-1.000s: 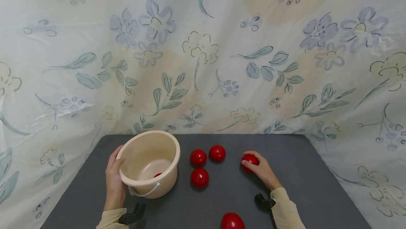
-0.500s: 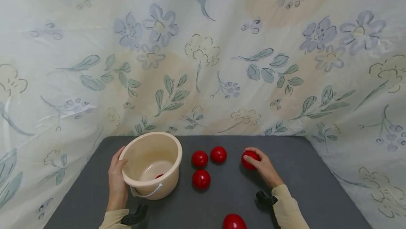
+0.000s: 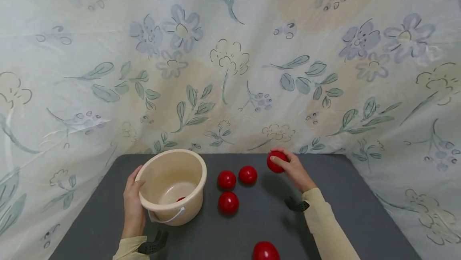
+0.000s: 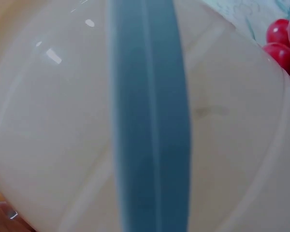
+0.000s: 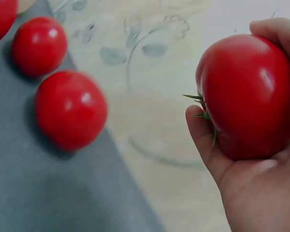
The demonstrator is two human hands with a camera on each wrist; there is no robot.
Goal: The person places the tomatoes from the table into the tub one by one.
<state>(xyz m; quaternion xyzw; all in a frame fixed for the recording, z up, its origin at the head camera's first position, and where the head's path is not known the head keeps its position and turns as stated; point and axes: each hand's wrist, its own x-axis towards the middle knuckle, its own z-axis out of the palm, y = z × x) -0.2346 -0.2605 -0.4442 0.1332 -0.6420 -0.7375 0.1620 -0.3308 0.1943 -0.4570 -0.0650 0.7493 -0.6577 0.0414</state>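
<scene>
In the head view my left hand (image 3: 133,204) grips the rim of a cream bucket (image 3: 196,208), thumb over the edge. The bucket tilts slightly toward me, and a bit of something red (image 3: 181,199) shows at its bottom. Its pale handle (image 4: 152,121) crosses the left wrist view. My right hand (image 3: 295,172) holds a red tomato (image 5: 246,96) with a green stem, raised above the table. Between bucket and right hand lie three more tomatoes: one front (image 3: 228,203), one behind it (image 3: 226,180), one to the right (image 3: 247,175).
Another tomato (image 3: 265,251) lies near the bottom edge of the head view. The dark grey table (image 3: 201,240) ends at a floral cloth (image 3: 230,112) that hangs behind and at both sides. Black wrist mounts (image 3: 297,205) sit at the sleeves.
My right hand has lifted its tomato off the table, up and slightly left. The left hand keeps its grip on the bucket, and the other tomatoes stay put.
</scene>
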